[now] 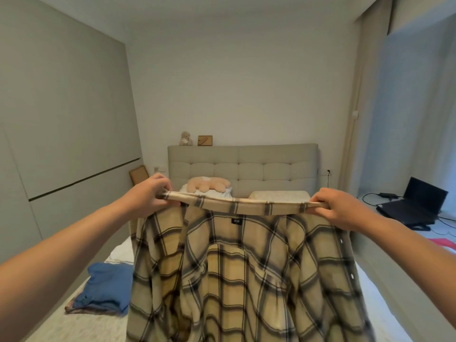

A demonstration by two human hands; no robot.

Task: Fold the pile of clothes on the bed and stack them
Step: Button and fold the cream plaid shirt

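A beige plaid shirt [246,275] with dark check lines hangs in front of me, held up by its collar above the bed [81,324]. My left hand [150,196] pinches the collar's left end and my right hand [338,208] pinches its right end, so the collar is stretched taut between them. The inside of the shirt faces me, with a small black label below the collar. On the bed at the lower left lies a blue garment [106,287], folded on top of another folded piece. The shirt hides most of the bed.
A padded headboard [241,169] stands at the far end, with pillows and a plush toy [208,185] before it. A teddy bear and a frame sit on the headboard's top. A grey wall of cabinets runs along the left. A laptop [414,206] lies on the floor at the right.
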